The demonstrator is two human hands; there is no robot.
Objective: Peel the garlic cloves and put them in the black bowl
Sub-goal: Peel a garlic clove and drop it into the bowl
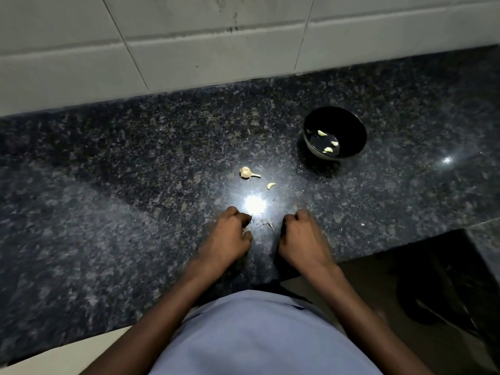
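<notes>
Head view: the black bowl (335, 133) sits on the speckled dark granite bench (135, 163) at about two o'clock from the hands, well apart from them. Three pale peeled cloves (328, 150) lie on its glossy inside, so part of the job looks done. Left to do, as far as can be judged: a remnant of the garlic bulb (246, 172) with its dry stalk lies at twelve o'clock from the hands, and a small curved loose clove (271, 185) lies just beside it toward four o'clock; whether that one is peeled cannot be told.

The left hand (231, 232) is curled, and a pale scrap shows at its fingertips, seemingly a clove or its skin pinched there. The right hand (301, 234) is curled too and blurred; whether it holds anything cannot be told. Between them lie thin papery skin flakes (267, 224).

The bench is polished and throws back a bright glare spot at twelve o'clock of the hands. Matte pale wall tiles (189, 36) rise behind.
</notes>
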